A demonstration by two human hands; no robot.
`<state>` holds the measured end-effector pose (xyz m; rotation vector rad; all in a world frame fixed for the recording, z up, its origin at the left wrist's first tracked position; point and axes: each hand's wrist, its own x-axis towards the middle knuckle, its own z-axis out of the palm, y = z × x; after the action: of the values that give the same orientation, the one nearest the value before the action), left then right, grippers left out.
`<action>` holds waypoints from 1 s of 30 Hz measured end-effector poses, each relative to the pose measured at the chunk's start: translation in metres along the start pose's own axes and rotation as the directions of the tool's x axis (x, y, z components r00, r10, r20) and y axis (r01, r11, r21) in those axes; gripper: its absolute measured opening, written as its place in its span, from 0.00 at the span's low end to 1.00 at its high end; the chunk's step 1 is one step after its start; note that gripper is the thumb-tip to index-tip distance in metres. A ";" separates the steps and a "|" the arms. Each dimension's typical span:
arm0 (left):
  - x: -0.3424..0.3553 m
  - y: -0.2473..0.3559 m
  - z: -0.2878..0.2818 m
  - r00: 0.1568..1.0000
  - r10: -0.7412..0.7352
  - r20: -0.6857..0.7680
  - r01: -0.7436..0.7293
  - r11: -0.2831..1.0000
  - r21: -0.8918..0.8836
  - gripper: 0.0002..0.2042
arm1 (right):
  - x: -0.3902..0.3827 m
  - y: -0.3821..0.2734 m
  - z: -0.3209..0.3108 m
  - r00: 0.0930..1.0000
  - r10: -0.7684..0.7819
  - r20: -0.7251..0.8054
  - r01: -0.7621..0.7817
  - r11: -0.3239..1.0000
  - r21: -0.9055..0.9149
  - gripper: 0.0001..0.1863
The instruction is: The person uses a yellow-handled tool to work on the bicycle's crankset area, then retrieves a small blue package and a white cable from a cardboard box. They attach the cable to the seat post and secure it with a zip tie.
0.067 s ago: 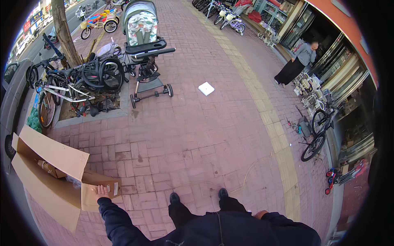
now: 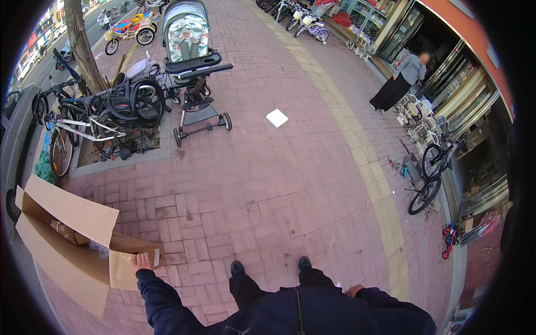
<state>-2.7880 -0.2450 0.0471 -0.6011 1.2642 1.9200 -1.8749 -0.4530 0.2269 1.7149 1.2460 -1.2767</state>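
A large brown cardboard box (image 2: pixel 64 248) stands at the lower left with its flaps folded outward. My left hand (image 2: pixel 143 262) rests on the box's right-hand flap, fingers stretched out over the cardboard. Inside lie a smaller brown carton (image 2: pixel 68 232) and some clear plastic. My right hand (image 2: pixel 353 290) hangs close to my right hip, small in view. Its fingers are mostly hidden, and a tiny whitish spot shows just left of it. Farther ahead on the paving, a flat white box (image 2: pixel 277 118) lies apart from both hands.
A stroller (image 2: pixel 192 67) stands ahead, beside bicycles (image 2: pixel 111 114) piled around a tree trunk (image 2: pixel 84 47). At the right, a person (image 2: pixel 405 81) stands by a shopfront. Below them, a black bicycle (image 2: pixel 430 181) rests near the curb. A parked vehicle (image 2: pixel 17 145) borders the left side.
The view has shifted slightly, so the far things sit a little farther left. Slightly more of my right hand shows. My left hand stays on the box flap.
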 end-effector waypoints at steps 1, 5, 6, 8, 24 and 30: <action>0.000 -0.018 -0.006 0.994 -0.105 -0.001 0.105 0.986 0.132 0.35 | -0.005 -0.001 0.011 0.996 -0.091 0.004 0.090 0.978 -0.189 0.20; -0.032 -0.148 -0.032 0.907 -0.403 -0.127 0.364 0.595 0.717 0.35 | -0.005 -0.007 0.057 0.997 0.045 -0.056 -0.033 0.980 0.194 0.19; -0.050 -0.187 -0.040 0.865 -0.472 -0.168 0.406 0.465 0.787 0.35 | 0.001 -0.006 0.069 0.999 0.014 -0.043 -0.008 0.992 0.130 0.19; -0.097 -0.259 -0.056 0.835 -0.450 -0.318 0.426 0.160 0.891 0.22 | 0.002 -0.001 0.103 0.993 -0.053 -0.110 0.069 0.986 0.149 0.19; -0.250 -0.399 0.068 0.815 -0.568 -0.115 -0.320 -0.605 0.729 0.11 | 0.018 0.078 0.336 0.977 0.093 0.191 -0.209 0.579 0.788 0.19; -0.350 -0.461 0.052 0.552 -0.819 -0.155 -0.812 -0.487 -0.321 0.17 | 0.016 0.117 0.319 0.930 0.282 -0.237 0.127 0.357 0.925 0.20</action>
<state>-2.2083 -0.2045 0.0596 -3.0116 -1.5923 1.8594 -1.8679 -0.7714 0.1088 2.9056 0.4758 -1.8603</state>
